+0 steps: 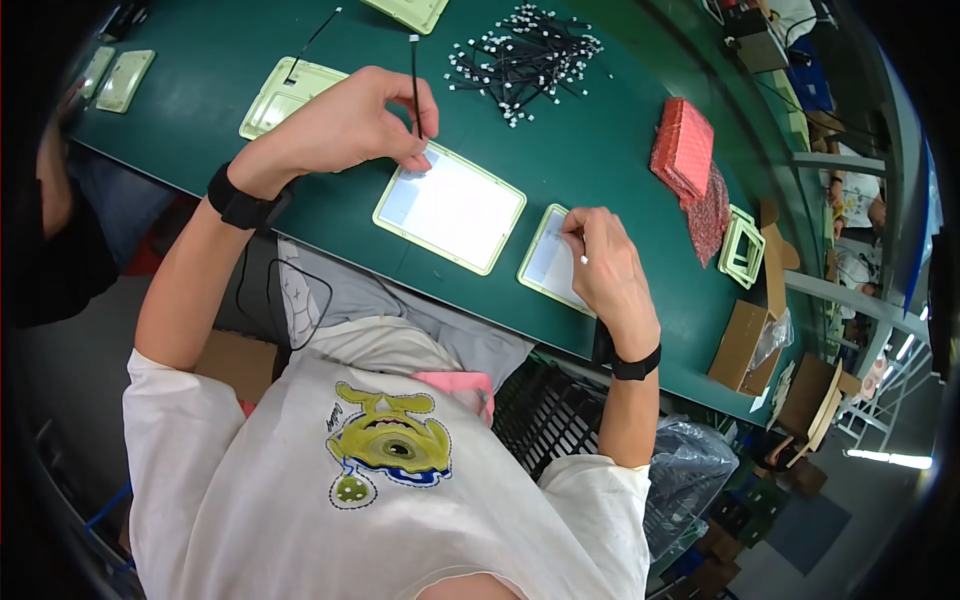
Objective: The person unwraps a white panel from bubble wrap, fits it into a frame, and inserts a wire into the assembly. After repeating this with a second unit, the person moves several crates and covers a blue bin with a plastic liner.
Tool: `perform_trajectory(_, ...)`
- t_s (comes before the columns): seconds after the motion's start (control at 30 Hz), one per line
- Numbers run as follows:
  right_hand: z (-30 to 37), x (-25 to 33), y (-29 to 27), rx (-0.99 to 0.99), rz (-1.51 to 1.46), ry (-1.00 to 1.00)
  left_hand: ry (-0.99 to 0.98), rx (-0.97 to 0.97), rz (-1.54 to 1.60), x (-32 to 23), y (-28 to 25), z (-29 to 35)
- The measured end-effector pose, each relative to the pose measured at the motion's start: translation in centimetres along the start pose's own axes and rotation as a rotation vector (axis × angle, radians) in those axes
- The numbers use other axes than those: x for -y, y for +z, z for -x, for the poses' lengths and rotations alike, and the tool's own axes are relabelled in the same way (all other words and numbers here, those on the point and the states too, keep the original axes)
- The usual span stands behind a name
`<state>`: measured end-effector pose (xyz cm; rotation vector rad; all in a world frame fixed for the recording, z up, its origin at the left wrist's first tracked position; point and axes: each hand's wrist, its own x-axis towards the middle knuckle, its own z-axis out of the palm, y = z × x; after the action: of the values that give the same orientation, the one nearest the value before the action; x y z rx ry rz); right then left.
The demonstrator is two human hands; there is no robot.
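My left hand (pixel 385 118) is closed in a pinch on a thin black cable (pixel 415 75), which sticks up from the fingers and ends in a small white plug. Its fingertips reach the upper left corner of a pale green framed panel (pixel 465 212) with a bright white face. My right hand (pixel 608 265) is closed over a second pale green framed panel (pixel 545 262), to the right of the first. A small white connector (pixel 584 260) shows at its fingers; whatever else they hold is hidden.
Beyond the panels lies a heap of black cables (pixel 525 62) with white plugs. Another green panel (pixel 270 105) with a cable lies behind my left wrist. To the right are a red bubble-wrapped pack (pixel 684 148), green frames (pixel 741 248) and a cardboard box (pixel 742 345). A person's arm (pixel 55 180) is at far left.
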<state>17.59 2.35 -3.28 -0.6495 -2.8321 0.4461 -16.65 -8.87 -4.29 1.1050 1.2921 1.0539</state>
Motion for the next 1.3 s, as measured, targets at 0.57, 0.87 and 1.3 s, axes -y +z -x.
perform_trajectory(0.57, 0.1, 0.7, -0.4, -0.005, 0.016, 0.033, 0.238, 0.015, -0.568, 0.6, 2.0, -0.4)
perform_trajectory(0.87, -0.1, 0.1, -0.4, -0.022, 0.002, 0.038, 0.364, -0.003, -0.67, 0.7, 2.6, -0.3)
perform_trajectory(1.3, -0.6, 0.2, -0.5, -0.066, 0.023, 0.025, 0.399, -0.037, -0.799, 0.2, 2.7, -0.6)
